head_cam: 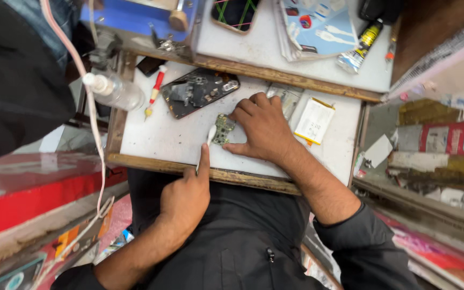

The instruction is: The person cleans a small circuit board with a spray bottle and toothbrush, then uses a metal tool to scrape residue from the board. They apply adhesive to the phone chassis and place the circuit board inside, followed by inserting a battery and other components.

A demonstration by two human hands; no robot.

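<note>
A small circuit board [223, 129] is pinned under the right hand [261, 129]; a white brush [209, 138], apparently, is gripped by the left hand [185, 198].

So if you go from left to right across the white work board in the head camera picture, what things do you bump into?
Clear plastic bottle → red-handled tool → opened phone → white brush in the left hand → small green circuit board → right hand pressing on it → white battery.

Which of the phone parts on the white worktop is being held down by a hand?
The small green circuit board, pinned by the right hand while the left hand brushes it. The opened phone and white battery lie untouched.
</note>
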